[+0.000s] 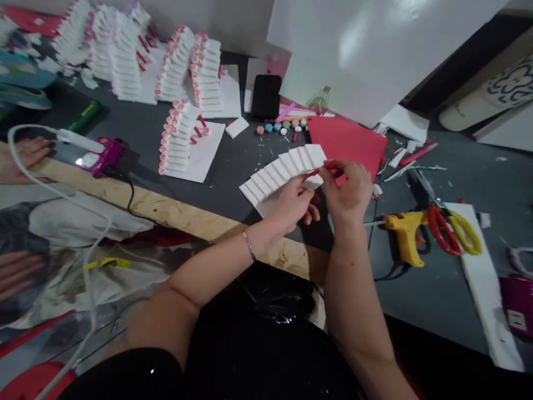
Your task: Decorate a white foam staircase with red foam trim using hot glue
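Note:
A white stepped model [278, 173], like a small curved staircase on a white base, lies on the dark tabletop before me. My left hand [295, 201] reaches over its near side, fingers curled, index fingertip at one end of a thin red piece [315, 173]. Over the model's right end, my right hand [348, 186] pinches the other end of that piece between thumb and forefinger. The fingers partly cover it, so whether it is paper or a stick is unclear. Behind my right hand lies a sheet of red paper [347, 141].
Several stepped models with pink-dotted edges [179, 141] stand left and behind. A black phone [266, 96] and small paint pots [277, 127] are at the back. To the right lie a yellow glue gun [405, 233] and scissors [443, 229]. Another person's hand [27, 153] rests at left.

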### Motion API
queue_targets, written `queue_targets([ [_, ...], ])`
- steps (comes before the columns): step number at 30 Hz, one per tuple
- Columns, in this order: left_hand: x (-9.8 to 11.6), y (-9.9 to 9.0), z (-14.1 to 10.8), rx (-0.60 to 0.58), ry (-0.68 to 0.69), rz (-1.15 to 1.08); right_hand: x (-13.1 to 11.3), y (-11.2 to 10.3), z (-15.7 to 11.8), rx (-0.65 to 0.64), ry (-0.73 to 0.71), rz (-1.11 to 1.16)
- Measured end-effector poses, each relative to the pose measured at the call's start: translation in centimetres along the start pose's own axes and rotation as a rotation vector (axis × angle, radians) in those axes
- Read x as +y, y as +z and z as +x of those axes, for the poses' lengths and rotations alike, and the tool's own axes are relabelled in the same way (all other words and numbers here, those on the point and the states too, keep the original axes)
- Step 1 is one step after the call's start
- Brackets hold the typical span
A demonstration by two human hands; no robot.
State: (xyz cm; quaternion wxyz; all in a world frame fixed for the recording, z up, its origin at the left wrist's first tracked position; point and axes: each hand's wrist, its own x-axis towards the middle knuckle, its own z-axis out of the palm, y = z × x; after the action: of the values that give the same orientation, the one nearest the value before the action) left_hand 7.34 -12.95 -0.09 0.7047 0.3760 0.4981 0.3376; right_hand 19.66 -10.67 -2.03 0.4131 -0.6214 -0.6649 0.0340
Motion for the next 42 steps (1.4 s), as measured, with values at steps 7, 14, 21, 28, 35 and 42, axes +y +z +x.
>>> queue_targets([
  [7, -0.4, 0.9, 0.5, 0.008, -0.007, -0.118, -0.2, -0.1, 0.0, 0.001, 0.046, 0.011],
  [14, -0.6, 1.7, 0.4, 0.040, -0.026, -0.173, -0.2, 0.0, 0.1, 0.016, 0.034, -0.019],
  [21, -1.7, 2.0, 0.5, 0.048, 0.027, -0.171, -0.2, 0.2, 0.3, 0.006, 0.045, 0.000],
  [28, -2.9, 1.0, 0.2, 0.090, 0.292, 0.237, -0.2, 0.2, 0.3, 0.011, 0.028, -0.010],
  [35, -3.3, -0.5, 0.5, 0.192, 0.708, 0.786, 0.0, 0.4, 0.4, 0.039, -0.024, -0.001],
  [42, -4.0, 0.0, 1.4, 0.153, 0.753, 0.816, -0.1, 0.4, 0.4, 0.015, 0.003, -0.030],
])
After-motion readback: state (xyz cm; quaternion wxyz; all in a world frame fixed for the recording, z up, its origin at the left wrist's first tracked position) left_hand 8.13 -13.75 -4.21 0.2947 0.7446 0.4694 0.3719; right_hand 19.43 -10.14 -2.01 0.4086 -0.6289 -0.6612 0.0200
